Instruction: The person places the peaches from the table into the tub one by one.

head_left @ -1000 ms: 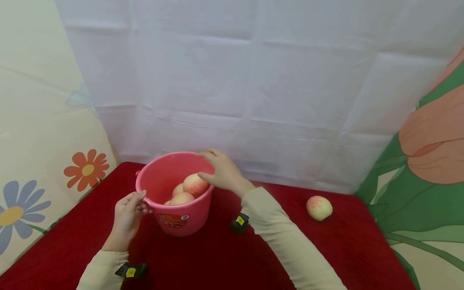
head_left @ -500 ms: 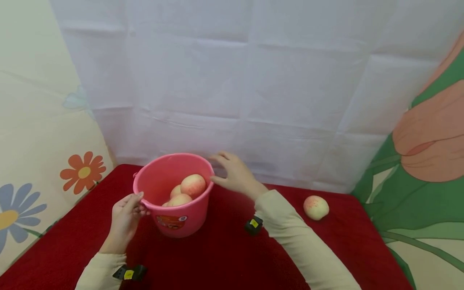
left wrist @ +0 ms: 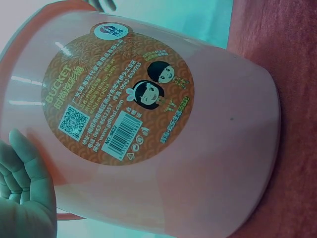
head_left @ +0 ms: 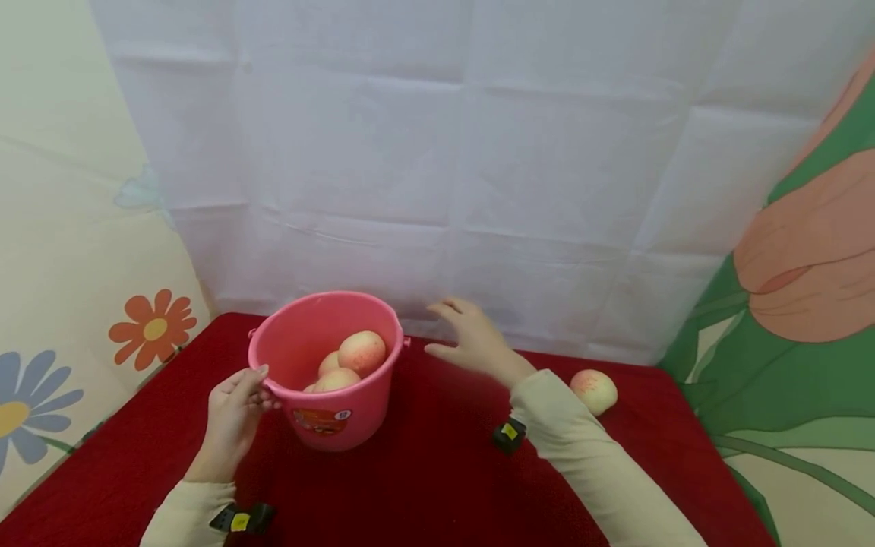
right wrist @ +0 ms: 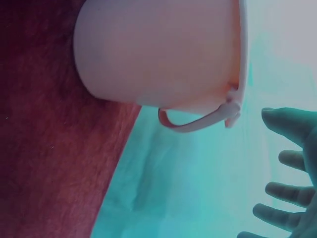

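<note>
A pink bucket with a round label stands on the left part of the red cloth. Several peaches lie inside it, the topmost peach leaning by the right wall. My left hand pinches the bucket's near left rim between thumb and curled fingers; the left wrist view shows that hand beside the label. To the right of the bucket, apart from it, my right hand hovers with spread fingers and holds nothing. In the right wrist view the bucket's handle hangs down behind its side.
A single peach lies on the red cloth at the right, partly behind my right sleeve. A white sheet hangs along the back. Flower-patterned walls stand at both sides.
My right hand has moved from over the bucket's right rim outward to the right, clear of the bucket. My left hand keeps its hold on the rim. The view has shifted slightly.
</note>
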A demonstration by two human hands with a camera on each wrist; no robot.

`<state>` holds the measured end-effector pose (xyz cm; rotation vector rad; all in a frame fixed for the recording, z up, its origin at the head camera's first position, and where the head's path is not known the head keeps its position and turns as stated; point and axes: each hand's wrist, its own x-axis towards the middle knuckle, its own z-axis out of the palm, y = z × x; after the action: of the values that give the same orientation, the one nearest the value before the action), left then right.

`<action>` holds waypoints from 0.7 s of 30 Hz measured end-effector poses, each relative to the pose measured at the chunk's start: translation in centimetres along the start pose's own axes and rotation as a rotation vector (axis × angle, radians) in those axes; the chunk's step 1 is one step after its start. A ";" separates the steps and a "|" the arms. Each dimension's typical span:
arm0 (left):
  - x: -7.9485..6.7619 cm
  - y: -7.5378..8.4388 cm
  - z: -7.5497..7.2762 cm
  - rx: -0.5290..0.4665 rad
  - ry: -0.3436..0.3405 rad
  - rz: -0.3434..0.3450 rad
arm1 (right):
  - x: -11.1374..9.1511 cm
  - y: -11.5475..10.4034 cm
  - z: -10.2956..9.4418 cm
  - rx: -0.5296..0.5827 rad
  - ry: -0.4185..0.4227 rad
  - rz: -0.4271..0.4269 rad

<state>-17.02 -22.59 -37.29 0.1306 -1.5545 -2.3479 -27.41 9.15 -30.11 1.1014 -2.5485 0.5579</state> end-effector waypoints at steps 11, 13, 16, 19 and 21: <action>-0.1 0.0 -0.3 0.012 -0.005 -0.008 | -2.3 1.8 0.1 0.044 -0.041 0.087; -0.1 0.0 -0.3 0.013 -0.009 -0.009 | -2.7 2.1 0.1 0.043 -0.044 0.099; -0.1 0.0 -0.3 0.017 -0.011 -0.009 | -3.4 2.7 0.2 0.032 -0.043 0.100; -0.1 0.0 -0.2 0.017 -0.014 -0.004 | -4.0 3.2 0.2 0.011 -0.037 0.100; 0.0 0.0 -0.2 0.011 -0.015 0.001 | -4.4 3.6 0.2 0.002 -0.035 0.105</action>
<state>-16.95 -22.72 -37.37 0.1147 -1.5742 -2.3459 -27.23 14.03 -33.00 0.9905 -2.6485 0.5725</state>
